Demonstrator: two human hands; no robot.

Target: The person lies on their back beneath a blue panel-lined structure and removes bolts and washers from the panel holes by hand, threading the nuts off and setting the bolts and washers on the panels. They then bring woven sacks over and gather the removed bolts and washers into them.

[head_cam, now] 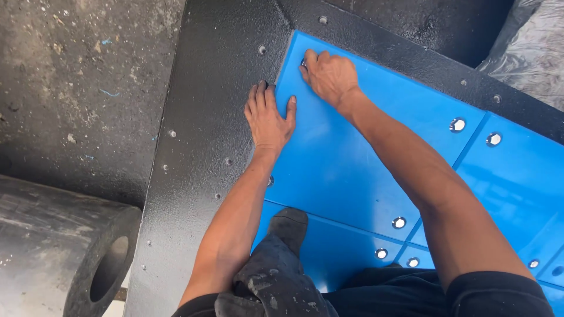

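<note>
Pinching a small fastener at the blue panel's (346,158) corner hole, right hand (330,76) risks dropping it; left hand (268,117) presses flat, fingers spread, on the panel's edge.

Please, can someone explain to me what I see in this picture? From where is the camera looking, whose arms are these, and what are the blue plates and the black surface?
The camera sits on a person's head and looks down, so both bare arms belong to that person. There is only this one view. The left hand lies flat across the edge of a blue panel, with its fingers on the rough black frame. The right hand presses its fingertips at the panel's top corner; a small fastener may be under them, but it is hidden. Neither hand has a grip on a tool. More blue panels lie alongside, with round metal bolt heads. A dark shoe stands on a panel. A thick black cylinder lies at the lower left.
</note>
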